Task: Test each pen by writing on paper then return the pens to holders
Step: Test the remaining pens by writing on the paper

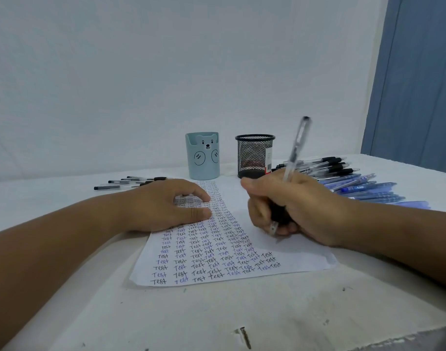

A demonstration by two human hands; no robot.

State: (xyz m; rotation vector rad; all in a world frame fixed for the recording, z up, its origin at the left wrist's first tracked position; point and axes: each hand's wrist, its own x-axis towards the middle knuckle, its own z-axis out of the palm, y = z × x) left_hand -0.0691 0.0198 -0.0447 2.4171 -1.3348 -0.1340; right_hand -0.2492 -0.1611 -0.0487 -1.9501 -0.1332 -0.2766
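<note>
Pen (296,145), clear-barrelled, stands tilted in the right hand (290,211), fingers curled tight round it, tip at the paper (287,252) right of the "Test" columns. Left hand (166,206) rests flat on the paper, holding nothing. Testing step under way, by my reading. Beyond the paper: bear holder (203,158), mesh holder (253,155), neither showing any pens. Next: write, then drop the pen into a holder.

The paper (280,252) is thin, white and matt. The black holder (255,155) is wire mesh. The bear holder (203,155) looks like smooth blue plastic. The pen (296,148) is clear, shiny plastic. The table (217,315) is white, rough and scuffed.
</note>
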